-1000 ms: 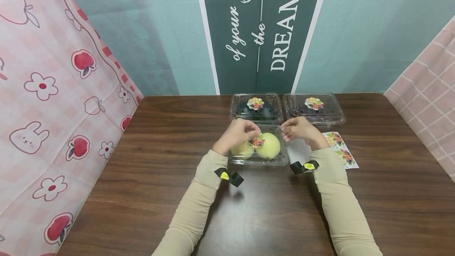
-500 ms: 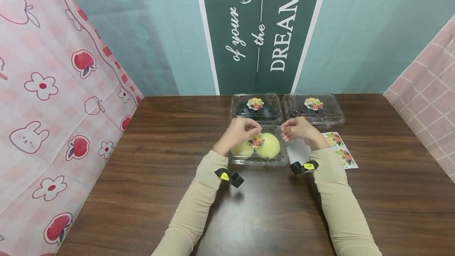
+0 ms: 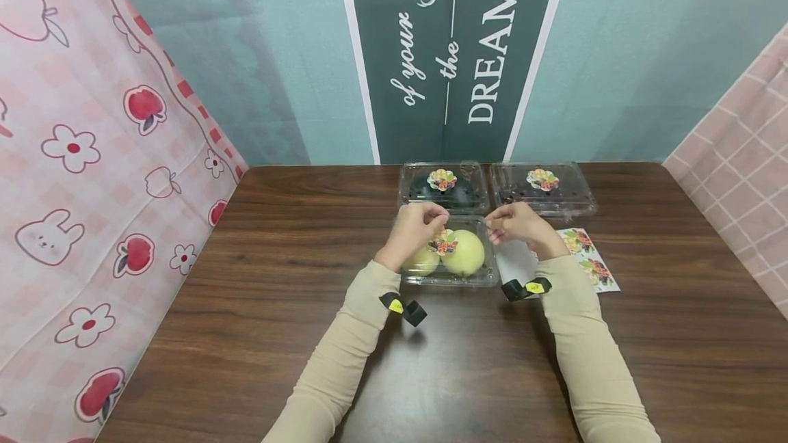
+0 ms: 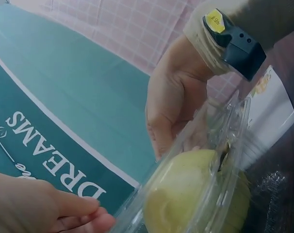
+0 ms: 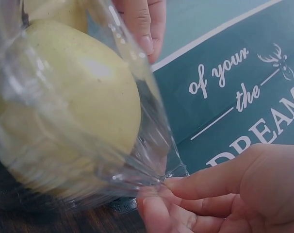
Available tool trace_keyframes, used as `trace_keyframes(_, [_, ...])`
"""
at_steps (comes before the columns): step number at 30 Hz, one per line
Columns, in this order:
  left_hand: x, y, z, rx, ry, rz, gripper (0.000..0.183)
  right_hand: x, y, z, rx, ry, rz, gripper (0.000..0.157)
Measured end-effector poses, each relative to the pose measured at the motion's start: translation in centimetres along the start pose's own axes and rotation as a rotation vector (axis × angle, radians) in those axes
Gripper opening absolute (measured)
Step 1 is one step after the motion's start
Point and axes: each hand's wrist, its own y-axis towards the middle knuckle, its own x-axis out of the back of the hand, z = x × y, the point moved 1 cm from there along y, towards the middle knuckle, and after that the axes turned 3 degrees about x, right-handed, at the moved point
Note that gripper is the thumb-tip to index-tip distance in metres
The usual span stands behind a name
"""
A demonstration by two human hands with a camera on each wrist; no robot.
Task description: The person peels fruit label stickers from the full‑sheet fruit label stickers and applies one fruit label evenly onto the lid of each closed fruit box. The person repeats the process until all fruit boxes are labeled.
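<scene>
A clear plastic fruit box (image 3: pixel 480 279) lies on the table with two pale yellow-green round fruits (image 3: pixel 464 253) inside. A fruit-print sticker (image 3: pixel 442 243) sits on its lid. My left hand (image 3: pixel 415 227) is over the lid's back left part, thumb and fingertips close together beside the sticker. Whether anything is between these fingertips cannot be told. At the back right corner, my right hand (image 3: pixel 520 225) pinches the box's clear plastic edge between thumb and fingers, as the right wrist view shows at the creased plastic (image 5: pixel 152 182).
Behind stand two more clear boxes, the left box (image 3: pixel 409 200) and the right box (image 3: pixel 579 197), each with dark contents and a sticker on its lid. A sticker sheet (image 3: pixel 594 262) lies partly under my right forearm. A cloth backdrop (image 3: pixel 295 53) rises behind the table.
My left hand and forearm have shifted slightly, with the wrist moving right and the fingertips lifting a little toward the back. My right hand keeps its place. The box and sticker look unchanged.
</scene>
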Motion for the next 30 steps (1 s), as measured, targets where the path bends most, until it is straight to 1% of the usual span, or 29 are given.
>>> trace_keyframes(2, [0.0, 0.0, 0.0, 0.002, -0.008, -0.009, 0.016, 0.0, 0.0, 0.0, -0.006, -0.001, -0.001, 0.033])
trace_keyframes(3, [0.0, 0.0, -0.1, 0.003, -0.022, 0.004, 0.016, 0.0, 0.0, 0.0, -0.008, 0.001, -0.001, 0.033])
trace_keyframes(5, [0.1, -0.1, -0.3, 0.004, -0.05, 0.058, 0.016, 0.0, 0.0, 0.0, -0.01, 0.004, 0.002, 0.034])
trace_keyframes(9, [-0.1, -0.2, -0.7, 0.012, -0.113, 0.218, 0.016, 0.0, 0.0, 0.0, -0.009, 0.008, 0.01, 0.034])
trace_keyframes(11, [-0.3, -0.3, -0.9, 0.01, -0.105, 0.247, 0.016, 0.0, 0.0, 0.0, -0.011, 0.007, 0.012, 0.035])
trace_keyframes(13, [-0.5, -0.3, -0.9, 0.008, -0.091, 0.24, 0.016, 0.0, 0.0, 0.0, -0.012, 0.007, 0.014, 0.035])
trace_keyframes(16, [-0.7, -0.3, -0.9, 0.009, -0.067, 0.188, 0.017, 0.0, 0.0, 0.0, -0.016, 0.008, 0.014, 0.034])
trace_keyframes(21, [-0.6, -0.3, -0.8, 0.016, -0.065, 0.101, 0.018, 0.0, 0.0, -0.1, -0.009, 0.014, 0.015, 0.034])
trace_keyframes(24, [-0.6, -0.3, -0.7, 0.016, -0.064, 0.062, 0.018, 0.0, 0.0, -0.1, -0.01, 0.012, 0.013, 0.034])
trace_keyframes(26, [-0.5, -0.3, -0.8, 0.009, -0.075, 0.062, 0.017, 0.0, 0.0, 0.0, -0.014, 0.007, 0.01, 0.034])
trace_keyframes(27, [-0.5, -0.3, -0.8, 0.001, -0.079, 0.074, 0.017, 0.0, 0.0, -0.1, -0.018, 0.005, 0.007, 0.034])
trace_keyframes(28, [-0.6, -0.3, -0.9, -0.01, -0.079, 0.092, 0.017, 0.0, 0.0, -0.1, -0.021, 0.002, 0.006, 0.034])
trace_keyframes(30, [-0.6, -0.3, -1.1, -0.035, -0.083, 0.149, 0.017, 0.1, 0.0, -0.1, -0.015, 0.003, 0.005, 0.033])
